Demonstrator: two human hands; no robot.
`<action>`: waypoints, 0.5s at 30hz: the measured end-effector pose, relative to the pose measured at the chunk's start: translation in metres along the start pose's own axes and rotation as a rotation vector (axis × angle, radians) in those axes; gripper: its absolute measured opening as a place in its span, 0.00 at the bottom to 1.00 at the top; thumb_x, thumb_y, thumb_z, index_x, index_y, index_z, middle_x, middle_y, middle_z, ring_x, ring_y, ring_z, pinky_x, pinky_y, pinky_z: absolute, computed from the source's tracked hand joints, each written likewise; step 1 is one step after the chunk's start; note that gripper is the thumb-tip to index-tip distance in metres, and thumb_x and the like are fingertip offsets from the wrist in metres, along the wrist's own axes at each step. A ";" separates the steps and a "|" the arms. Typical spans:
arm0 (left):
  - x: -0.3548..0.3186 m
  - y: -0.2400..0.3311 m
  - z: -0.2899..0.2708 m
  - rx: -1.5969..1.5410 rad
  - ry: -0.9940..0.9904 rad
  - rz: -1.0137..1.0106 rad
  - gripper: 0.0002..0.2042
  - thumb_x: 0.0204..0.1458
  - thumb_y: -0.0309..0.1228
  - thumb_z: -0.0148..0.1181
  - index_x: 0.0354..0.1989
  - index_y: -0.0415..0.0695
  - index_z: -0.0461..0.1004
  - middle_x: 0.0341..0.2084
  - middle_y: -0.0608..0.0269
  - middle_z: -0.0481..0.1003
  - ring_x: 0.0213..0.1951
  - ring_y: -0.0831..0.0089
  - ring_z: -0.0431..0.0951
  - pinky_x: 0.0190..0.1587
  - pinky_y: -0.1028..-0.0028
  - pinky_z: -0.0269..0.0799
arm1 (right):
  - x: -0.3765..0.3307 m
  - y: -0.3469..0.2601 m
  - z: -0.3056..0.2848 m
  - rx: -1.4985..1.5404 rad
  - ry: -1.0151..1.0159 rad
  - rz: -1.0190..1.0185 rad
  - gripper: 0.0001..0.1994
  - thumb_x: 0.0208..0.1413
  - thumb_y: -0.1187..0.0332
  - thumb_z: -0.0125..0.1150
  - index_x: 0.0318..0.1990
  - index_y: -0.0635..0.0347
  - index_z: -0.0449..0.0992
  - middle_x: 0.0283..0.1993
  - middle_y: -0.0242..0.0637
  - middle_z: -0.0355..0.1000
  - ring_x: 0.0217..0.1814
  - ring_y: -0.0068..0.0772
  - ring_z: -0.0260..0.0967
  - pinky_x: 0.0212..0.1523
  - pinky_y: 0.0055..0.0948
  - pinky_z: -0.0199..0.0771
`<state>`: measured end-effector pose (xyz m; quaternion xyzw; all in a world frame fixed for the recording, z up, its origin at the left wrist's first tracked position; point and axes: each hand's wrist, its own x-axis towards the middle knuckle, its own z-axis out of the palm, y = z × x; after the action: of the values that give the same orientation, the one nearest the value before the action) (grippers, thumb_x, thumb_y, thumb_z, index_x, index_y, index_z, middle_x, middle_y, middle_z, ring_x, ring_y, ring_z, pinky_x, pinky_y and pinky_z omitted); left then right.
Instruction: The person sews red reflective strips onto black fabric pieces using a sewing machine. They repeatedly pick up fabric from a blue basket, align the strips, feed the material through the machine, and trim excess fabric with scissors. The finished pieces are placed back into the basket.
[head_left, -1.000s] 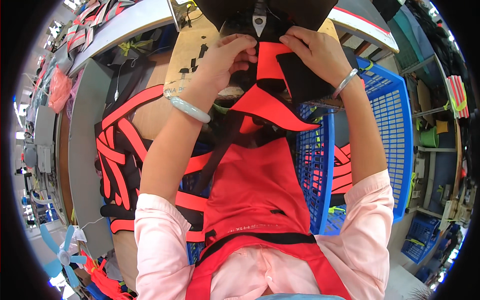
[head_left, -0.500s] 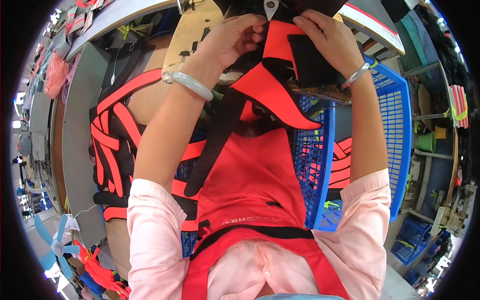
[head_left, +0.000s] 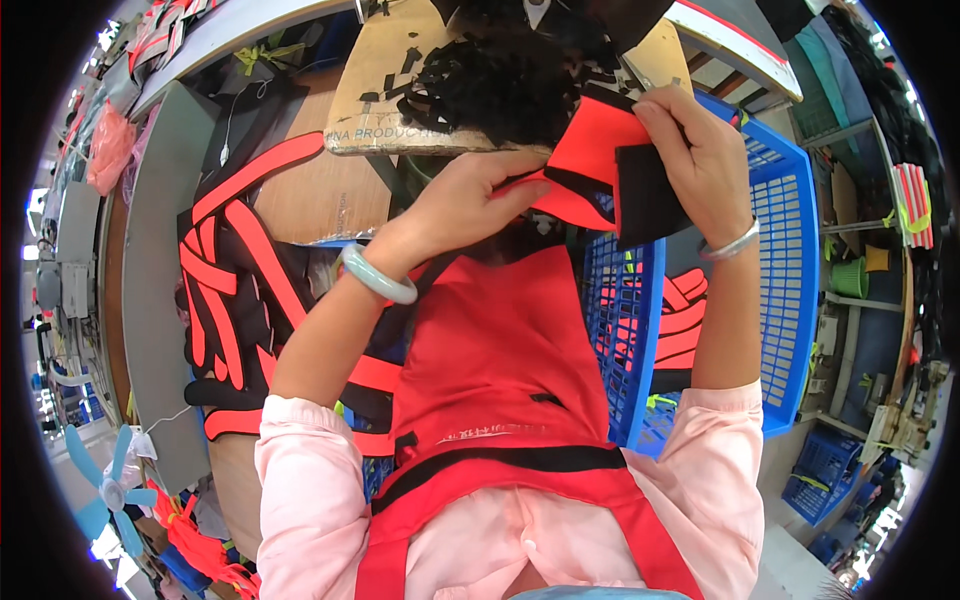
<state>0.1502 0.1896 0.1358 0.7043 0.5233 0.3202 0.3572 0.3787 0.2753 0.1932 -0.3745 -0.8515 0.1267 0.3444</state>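
Both hands are pinched shut on the red-and-black fabric piece (head_left: 590,165): right hand (head_left: 700,150) at its upper edge, left hand (head_left: 470,195) below-left. Looks light, floppy; edges seem the best hold.

- This is a sewing workshop where people make clothes.
- Cut red and black cloth pieces (head_left: 235,290) lie stacked on a table.
- Blue plastic baskets (head_left: 790,250) hold more pieces.
- A small fan (head_left: 105,480) sits nearby.
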 end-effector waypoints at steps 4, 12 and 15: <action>-0.011 0.007 0.021 0.124 0.210 0.263 0.14 0.53 0.27 0.59 0.46 0.34 0.75 0.33 0.48 0.77 0.33 0.55 0.78 0.39 0.69 0.74 | -0.022 -0.013 -0.020 0.018 0.024 0.026 0.08 0.58 0.65 0.60 0.37 0.61 0.77 0.30 0.40 0.75 0.31 0.41 0.74 0.33 0.28 0.72; -0.038 0.034 0.020 0.012 0.212 0.185 0.14 0.51 0.20 0.54 0.45 0.41 0.78 0.33 0.58 0.77 0.29 0.69 0.75 0.33 0.74 0.70 | -0.074 -0.035 -0.066 0.538 -0.511 0.148 0.10 0.59 0.67 0.60 0.36 0.66 0.80 0.31 0.36 0.78 0.31 0.27 0.75 0.35 0.23 0.73; -0.052 0.048 0.028 -0.046 0.186 0.195 0.15 0.50 0.18 0.53 0.45 0.42 0.78 0.30 0.62 0.76 0.24 0.77 0.69 0.28 0.78 0.65 | -0.086 -0.028 -0.033 0.609 -0.492 0.263 0.11 0.60 0.67 0.58 0.43 0.66 0.78 0.34 0.37 0.78 0.36 0.26 0.75 0.39 0.23 0.73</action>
<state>0.1845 0.1257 0.1569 0.7106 0.4759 0.4293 0.2903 0.4273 0.1924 0.1881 -0.3196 -0.7768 0.5016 0.2068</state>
